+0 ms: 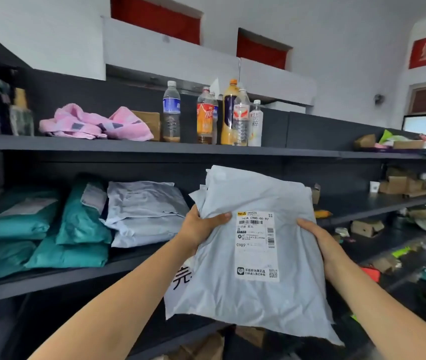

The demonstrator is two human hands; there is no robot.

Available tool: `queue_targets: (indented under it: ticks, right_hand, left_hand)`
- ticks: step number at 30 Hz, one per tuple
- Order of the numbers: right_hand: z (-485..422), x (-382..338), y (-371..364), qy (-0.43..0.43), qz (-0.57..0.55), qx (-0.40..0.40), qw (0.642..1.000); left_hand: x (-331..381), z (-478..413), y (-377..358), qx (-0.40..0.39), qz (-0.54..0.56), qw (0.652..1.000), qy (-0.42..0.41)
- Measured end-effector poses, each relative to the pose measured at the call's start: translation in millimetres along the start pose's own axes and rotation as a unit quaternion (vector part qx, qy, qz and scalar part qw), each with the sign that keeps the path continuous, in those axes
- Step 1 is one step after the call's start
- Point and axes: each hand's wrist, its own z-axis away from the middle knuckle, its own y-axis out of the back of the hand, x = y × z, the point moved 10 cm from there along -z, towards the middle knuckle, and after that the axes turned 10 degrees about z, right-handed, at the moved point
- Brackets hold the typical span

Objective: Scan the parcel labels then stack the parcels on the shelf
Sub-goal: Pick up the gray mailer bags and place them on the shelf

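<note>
My left hand (201, 227) and right hand (315, 235) are gripping the sides of the grey parcel (253, 294), long axis pointing away; on the shelf (50, 279), stacked parcels (144, 211) are lying far-left, nearer my left hand.

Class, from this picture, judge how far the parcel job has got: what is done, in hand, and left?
Done: teal parcels and pale grey parcels already lie stacked on the middle shelf. In hand: the left hand and right hand hold a grey parcel, its label facing the camera. Left: setting it on the shelf; whether it was scanned cannot be told.
</note>
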Motion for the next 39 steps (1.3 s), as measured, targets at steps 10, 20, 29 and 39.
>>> queue_targets:
  ticks: [10, 20, 29, 39]
  right_hand:
    - [-263, 2, -10, -0.036, 0.032, -0.099, 0.994]
    - [-436, 30, -117, -0.101, 0.111, -0.251, 0.956]
    - [-469, 86, -138, -0.156, 0.193, -0.282, 0.927]
    - [-420, 10, -128, 0.025, 0.392, -0.144, 0.909]
  left_hand:
    - [-60, -212, 13, 0.109, -0.036, 0.993, 0.027]
    - [-88, -321, 95, 0.227, -0.122, 0.964, 0.068]
    - [-126, -333, 120, 0.222, -0.316, 0.91, 0.154]
    - [-43, -310, 66, 0.191, -0.596, 0.778, 0.049]
